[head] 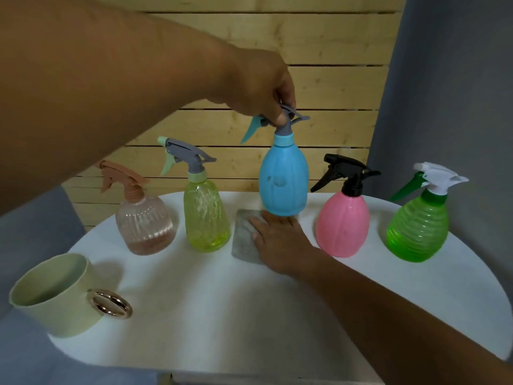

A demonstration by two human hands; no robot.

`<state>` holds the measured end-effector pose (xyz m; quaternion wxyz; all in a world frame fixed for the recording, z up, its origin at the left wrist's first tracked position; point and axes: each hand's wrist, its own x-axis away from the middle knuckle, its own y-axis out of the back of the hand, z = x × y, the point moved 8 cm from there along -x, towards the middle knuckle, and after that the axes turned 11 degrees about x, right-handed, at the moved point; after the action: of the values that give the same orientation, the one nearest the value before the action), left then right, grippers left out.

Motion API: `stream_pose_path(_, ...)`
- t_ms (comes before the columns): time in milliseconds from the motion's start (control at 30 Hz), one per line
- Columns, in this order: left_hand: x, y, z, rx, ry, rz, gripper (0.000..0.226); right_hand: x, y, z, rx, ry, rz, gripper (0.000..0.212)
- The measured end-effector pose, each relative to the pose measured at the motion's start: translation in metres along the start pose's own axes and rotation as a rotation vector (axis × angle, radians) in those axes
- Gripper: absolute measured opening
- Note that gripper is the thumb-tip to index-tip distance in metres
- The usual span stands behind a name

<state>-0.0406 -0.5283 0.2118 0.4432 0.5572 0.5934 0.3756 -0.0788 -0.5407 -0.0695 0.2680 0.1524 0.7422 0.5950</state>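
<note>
My left hand (261,87) grips the grey spray head of a blue spray bottle (283,179) and holds it just above the white table (211,301). Under the lifted bottle my right hand (280,243) lies flat on a grey cloth (245,237), fingers straight, pressing it onto the tabletop. The cloth's right part is hidden under the hand.
Other spray bottles stand in a row: clear peach (144,223), yellow-green (205,215), pink (344,223), green (419,229). A pale green pot (52,295) with a gold ring handle sits at the front left edge. A wooden slat wall is behind.
</note>
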Motion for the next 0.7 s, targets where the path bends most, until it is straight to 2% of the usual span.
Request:
stream_pose_path(100,-0.002,-0.011,0.004,-0.058,0.008,0.019,0.021,0.004,-0.005,0.003,0.031,0.013,0.044,0.076)
stream_pose_path(233,0.0,-0.034,0.017,-0.101,0.016,0.07,0.023,0.07,0.015,0.02,-0.086,0.018,-0.048,0.063)
stream_pose_path(333,0.004,-0.05,0.022,-0.109,0.003,0.11,0.021,0.128,0.037,0.035,-0.053,0.076,-0.155,0.053)
stream_pose_path(467,0.009,-0.062,0.022,-0.103,-0.003,0.132,0.02,0.173,0.046,0.044,-0.015,0.082,-0.175,0.051)
stream_pose_path(700,0.013,-0.08,0.025,-0.065,0.026,0.142,0.023,0.185,0.047,0.048,0.004,0.063,-0.134,0.051)
